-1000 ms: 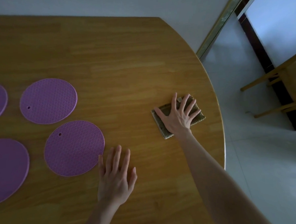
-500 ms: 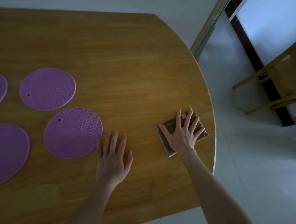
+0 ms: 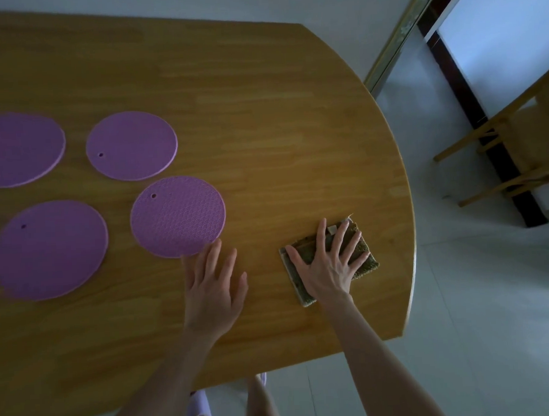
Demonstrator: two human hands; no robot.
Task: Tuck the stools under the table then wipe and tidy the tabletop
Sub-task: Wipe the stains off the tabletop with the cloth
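Your right hand (image 3: 328,265) lies flat with its fingers spread and straight, pressing down on a folded olive-brown cloth (image 3: 364,250). It grasps nothing. The cloth sits on the wooden table (image 3: 262,113), near the curved right edge and close to you.

Your left hand (image 3: 213,287) also rests open and palm down on the bare wood, holding nothing. Its fingertips reach the near rim of the closest mat (image 3: 178,216); whether they actually touch it is hard to judge.

There is one cloth and four round purple mats, laid two by two on the left half of the table. The far left mat (image 3: 19,149) is cut off by the frame edge. Only the closest mat shows its scalloped texture; the others are too dim.

To the right, on the pale floor, stands a wooden seat (image 3: 518,150), partly out of frame.
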